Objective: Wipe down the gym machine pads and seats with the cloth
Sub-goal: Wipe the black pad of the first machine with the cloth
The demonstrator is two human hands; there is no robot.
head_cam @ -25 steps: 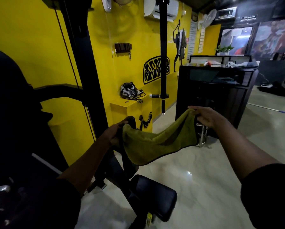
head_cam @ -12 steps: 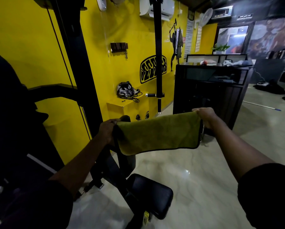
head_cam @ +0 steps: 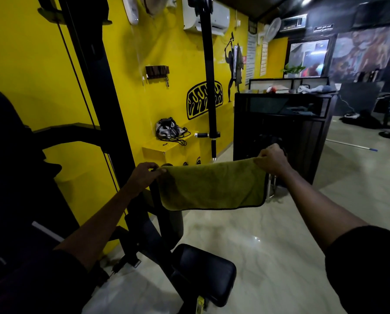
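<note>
Cloth (head_cam: 212,184): olive green with a dark hem, spread flat in the air above the seat (head_cam: 203,273) and a little beyond it, hanging from its top edge.
Left hand (head_cam: 144,175): pinching the cloth's top left corner between thumb and fingertips, above the seat on the wall side.
Right hand (head_cam: 272,162): fingers curled round the cloth's top right corner, above and right of the seat.
Seat: black, padded, low on the machine's slanted bar, under the cloth's left half.
Post (head_cam: 105,109): black, left of the seat, rising out of view.
Wall (head_cam: 31,64): yellow, behind the seat and post.
Bag (head_cam: 169,130): grey with black cords, on a yellow ledge well behind the seat.
Cabinet (head_cam: 280,132): dark, well beyond the seat, behind the right hand.
Floor (head_cam: 280,245): pale, glossy, around the seat.
</note>
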